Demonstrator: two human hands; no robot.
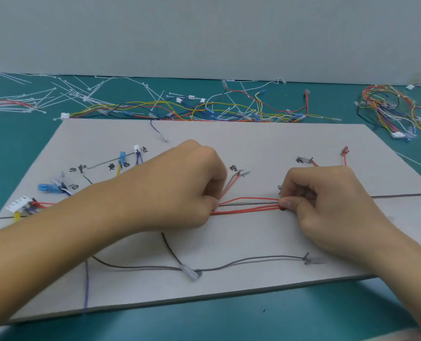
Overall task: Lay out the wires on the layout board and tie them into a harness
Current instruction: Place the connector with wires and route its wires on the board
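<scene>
Although several wires already lie along the drawn paths of the layout board (253, 244), with a white connector (20, 203) at its left end, no tie shows on them, so the laying-out seems partly done and the tying all to come; cable ties (81, 94) lie loose on the tabletop (229, 323) beyond. Each grip is narrow and holding: the left hand (180, 188) and the right hand (327, 200) pinch the red wires (249, 206) at either end of a short stretch, which runs between them along the board's middle line.
</scene>
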